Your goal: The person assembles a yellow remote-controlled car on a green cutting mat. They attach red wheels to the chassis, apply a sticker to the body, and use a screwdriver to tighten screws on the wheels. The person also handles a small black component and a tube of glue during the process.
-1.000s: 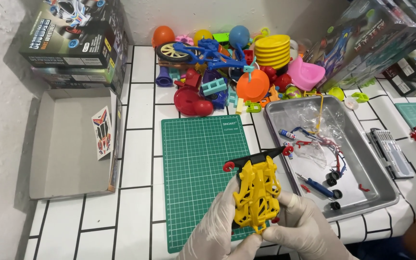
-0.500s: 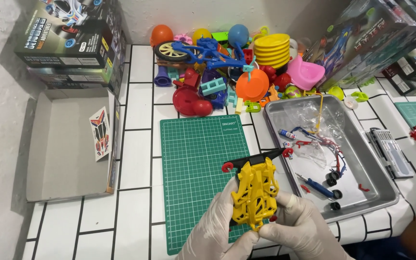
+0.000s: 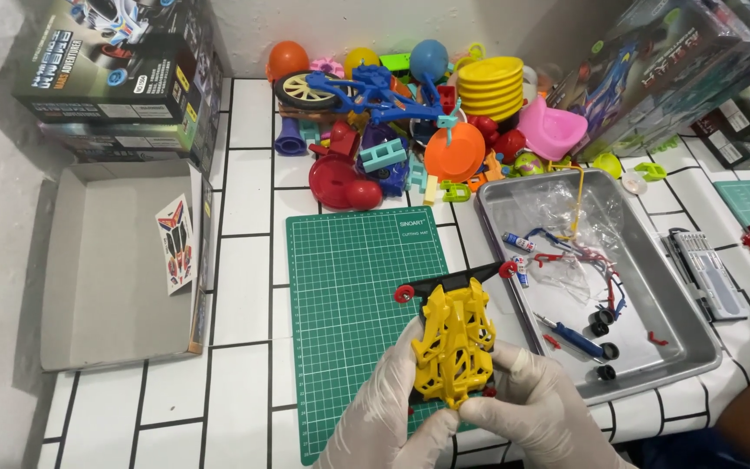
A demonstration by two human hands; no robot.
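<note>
A white tiled counter [image 3: 245, 260] carries a green cutting mat [image 3: 349, 295]; above its near edge the gloved left hand [image 3: 384, 421] and right hand [image 3: 536, 412] both pinch a yellow toy car body [image 3: 453, 347]; beyond, a metal tray [image 3: 653, 287]; farthest, piled plastic toys [image 3: 410, 113].

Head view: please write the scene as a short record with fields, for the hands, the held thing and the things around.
left hand: gloved left hand grips the yellow toy car body from the left
right hand: gloved right hand grips it from the right
under it: green cutting mat
right side: metal tray with small parts and a plastic bag
left side: open cardboard box with a sticker sheet
behind: pile of coloured plastic toys
</note>
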